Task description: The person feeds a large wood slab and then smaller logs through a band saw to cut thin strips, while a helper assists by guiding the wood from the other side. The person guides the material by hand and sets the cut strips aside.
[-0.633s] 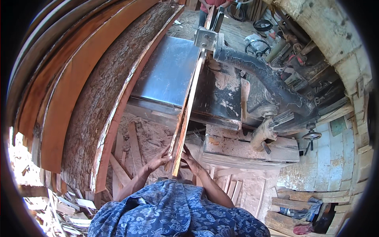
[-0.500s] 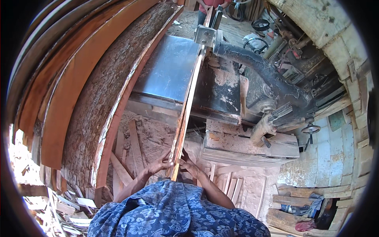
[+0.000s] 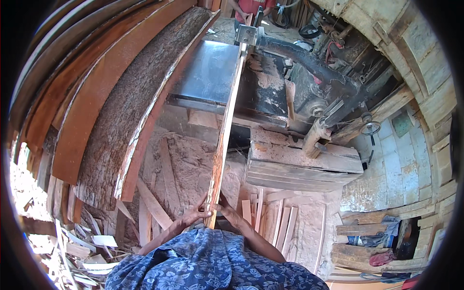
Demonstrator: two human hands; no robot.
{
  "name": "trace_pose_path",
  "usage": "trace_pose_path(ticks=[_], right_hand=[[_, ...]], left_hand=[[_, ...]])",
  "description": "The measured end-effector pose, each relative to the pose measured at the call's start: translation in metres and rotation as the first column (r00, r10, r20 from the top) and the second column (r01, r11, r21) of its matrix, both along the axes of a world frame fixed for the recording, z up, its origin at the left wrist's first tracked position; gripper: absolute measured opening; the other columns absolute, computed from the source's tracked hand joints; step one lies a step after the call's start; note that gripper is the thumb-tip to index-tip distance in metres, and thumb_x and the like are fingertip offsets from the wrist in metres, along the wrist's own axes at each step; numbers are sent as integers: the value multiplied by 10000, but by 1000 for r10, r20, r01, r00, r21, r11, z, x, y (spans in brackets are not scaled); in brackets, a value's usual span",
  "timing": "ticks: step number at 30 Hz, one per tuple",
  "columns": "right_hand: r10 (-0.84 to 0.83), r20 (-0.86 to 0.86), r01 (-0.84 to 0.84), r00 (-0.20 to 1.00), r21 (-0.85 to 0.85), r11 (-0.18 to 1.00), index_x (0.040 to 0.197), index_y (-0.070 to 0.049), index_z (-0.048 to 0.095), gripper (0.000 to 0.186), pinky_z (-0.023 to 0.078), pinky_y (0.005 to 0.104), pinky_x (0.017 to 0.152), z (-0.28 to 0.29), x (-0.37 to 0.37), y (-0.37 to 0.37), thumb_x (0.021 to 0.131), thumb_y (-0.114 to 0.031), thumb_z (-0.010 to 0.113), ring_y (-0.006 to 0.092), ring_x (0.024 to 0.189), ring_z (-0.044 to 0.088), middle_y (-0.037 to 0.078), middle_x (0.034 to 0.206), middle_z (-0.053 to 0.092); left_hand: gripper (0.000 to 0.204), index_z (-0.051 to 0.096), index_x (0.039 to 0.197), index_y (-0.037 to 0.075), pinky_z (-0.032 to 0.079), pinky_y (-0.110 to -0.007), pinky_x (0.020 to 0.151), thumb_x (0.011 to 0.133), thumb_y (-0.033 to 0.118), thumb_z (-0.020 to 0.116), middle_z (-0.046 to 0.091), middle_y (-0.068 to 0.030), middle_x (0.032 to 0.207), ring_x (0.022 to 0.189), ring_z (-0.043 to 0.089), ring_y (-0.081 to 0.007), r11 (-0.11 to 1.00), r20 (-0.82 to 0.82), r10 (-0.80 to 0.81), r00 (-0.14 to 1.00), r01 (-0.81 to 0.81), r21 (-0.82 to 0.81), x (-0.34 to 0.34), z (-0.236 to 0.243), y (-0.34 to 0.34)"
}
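Both hands are closed on the near end of a long narrow plank (image 3: 224, 140) standing on edge: the left hand (image 3: 197, 212) presses against its left face with fingers spread and curled round the edge, the right hand (image 3: 226, 209) bears on the right face, its fingers partly hidden behind the wood, so how far they wrap cannot be told. From the hands the plank runs straight ahead, up across a grey metal saw table (image 3: 208, 72), to a small metal guide block (image 3: 246, 35) at the far end. Just right of the plank beyond the hands sits the dark, sawdust-caked machine body (image 3: 309, 82), carried on a stack of heavy timber blocks (image 3: 299, 164). Left of the hands, a thick bark-faced slab (image 3: 130, 111) leans among reddish boards. Offcut strips (image 3: 154, 203) lie on the ground close to the left hand, and paler slats (image 3: 270, 217) stand just right of the right hand. Beyond the guide block a second person in a red top (image 3: 249, 7) is partly in view. Compared with the frames a half second earlier, the grip on both faces is unchanged and the hands sit at the same point on the plank; plank, slab and machine hold the same arrangement.
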State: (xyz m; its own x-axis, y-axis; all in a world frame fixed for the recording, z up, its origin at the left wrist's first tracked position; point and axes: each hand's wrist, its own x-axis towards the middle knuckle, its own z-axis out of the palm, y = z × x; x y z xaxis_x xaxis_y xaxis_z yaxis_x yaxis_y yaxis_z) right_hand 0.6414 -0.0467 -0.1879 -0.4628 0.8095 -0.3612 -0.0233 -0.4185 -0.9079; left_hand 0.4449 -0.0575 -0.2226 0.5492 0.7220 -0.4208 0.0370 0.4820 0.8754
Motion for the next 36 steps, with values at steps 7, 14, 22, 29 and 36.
trace_pose_path(ticks=[7,14,22,29,36], right_hand=[[-27,8,26,1000,93,995,1451,-130,-16,1048,451,360,906,-30,-7,-64,746,-591,607,278,1265,368,165,1433,245],[10,-37,-17,999,-186,982,1453,-177,-24,999,440,345,911,-13,-14,-154,777,-551,610,257,1184,463,153,1310,433],[-29,-101,15,994,-138,990,1448,-234,-43,992,487,413,868,12,-32,-236,776,-575,601,306,1196,444,161,1407,293],[2,-70,-14,998,-176,984,1453,-229,12,932,458,460,918,12,-41,-303,788,-627,530,321,1275,348,149,1435,244],[-34,-50,26,998,-165,986,1452,-221,-8,939,474,429,875,5,-51,-374,794,-621,530,306,1201,420,157,1395,304]], left_hand=[[1046,-17,1446,81,253,-364,1066,750,342,719,247,-197,1434,1307,279,-277,999,70,33,997,-32,-14,-2,-4,-66],[1025,-37,1447,98,301,-370,1031,775,323,703,333,-194,1390,1246,374,-272,999,97,23,995,-26,30,-10,-9,-131],[1007,-40,1450,122,358,-370,976,791,316,696,482,-166,1272,1193,429,-246,996,111,55,992,-63,71,-21,-3,-213],[1015,-38,1449,112,346,-368,996,787,332,700,342,-158,1387,1220,400,-251,999,97,26,995,-23,-31,-30,18,-277],[1025,-40,1450,109,429,-322,829,785,349,702,489,-156,1229,1055,497,-199,999,47,44,998,-43,-14,-41,3,-349]])
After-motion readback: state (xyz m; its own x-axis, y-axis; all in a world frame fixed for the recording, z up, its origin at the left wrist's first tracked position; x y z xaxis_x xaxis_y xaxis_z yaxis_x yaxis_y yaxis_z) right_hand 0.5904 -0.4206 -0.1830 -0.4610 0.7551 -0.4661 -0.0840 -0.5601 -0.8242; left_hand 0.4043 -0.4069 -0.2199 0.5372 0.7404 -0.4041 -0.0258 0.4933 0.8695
